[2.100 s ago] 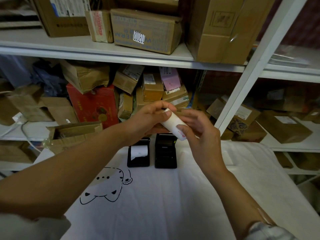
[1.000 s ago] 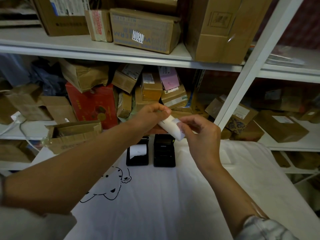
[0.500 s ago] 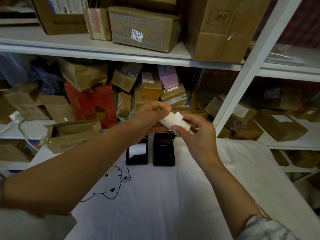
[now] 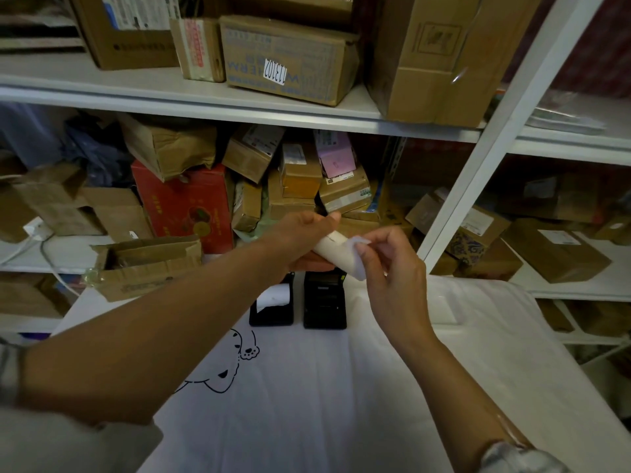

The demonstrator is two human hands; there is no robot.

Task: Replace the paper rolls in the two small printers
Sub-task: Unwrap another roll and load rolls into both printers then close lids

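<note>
Left hand (image 4: 300,233) grips paper roll (image 4: 333,249); right hand (image 4: 392,268) pinches its loose end | above two printers (image 4: 324,300)

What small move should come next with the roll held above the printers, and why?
Probably peel the loose flap further: the left hand grips the paper roll, the right hand pinches its lifted end, and the right printer shows no paper.
</note>
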